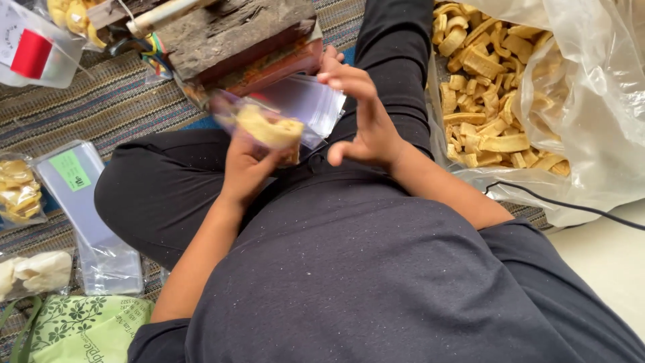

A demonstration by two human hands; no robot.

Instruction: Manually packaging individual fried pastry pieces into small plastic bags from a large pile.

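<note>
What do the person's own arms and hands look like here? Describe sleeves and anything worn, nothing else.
Both arms are bare from the upper arm down; short dark grey sleeves of a speckled T-shirt end near the shoulders. The left hand and right hand wear no gloves, and no rings, watch or bracelets are visible. Dark trousers cover the crossed legs beneath them.

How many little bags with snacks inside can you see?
4, maybe more hidden. One in the left hand, a small snack bag; one at the top left corner; two at the left edge, one upper, one lower.
</note>
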